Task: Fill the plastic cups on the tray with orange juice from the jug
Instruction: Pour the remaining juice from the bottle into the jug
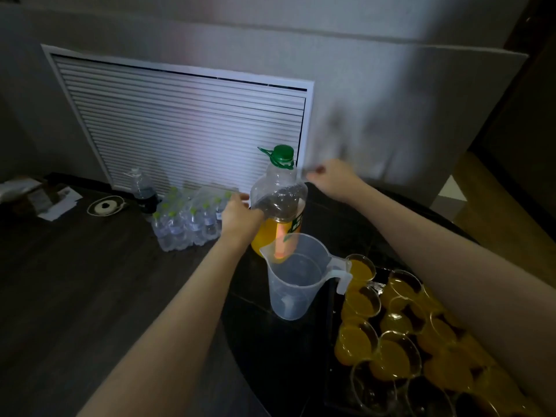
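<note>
A dim room with a dark wooden table (75, 281) set against a pale wall, where a white slatted vent panel (180, 127) sits just above the table's far edge. Along that far edge stand a shrink-wrapped pack of small water bottles (186, 221), a dark drink bottle (144, 191), a round white object and some papers toward the far left corner.

Near the table's middle stands a large juice bottle (278, 206) with a green cap (282, 153), orange juice filling only its lower part. The left hand (239, 213) rests against the bottle's left side, fingers wrapped around it. The right hand (329, 179) hovers just right of the bottle's neck, fingers loosely curled; whether it touches the bottle cannot be told.

Just in front of the bottle stands the clear plastic jug (296, 278), empty. At the table's near right corner a dark tray (332, 299) carries clear plastic cups (394, 350), most filled with orange juice, a few nearest ones empty.
</note>
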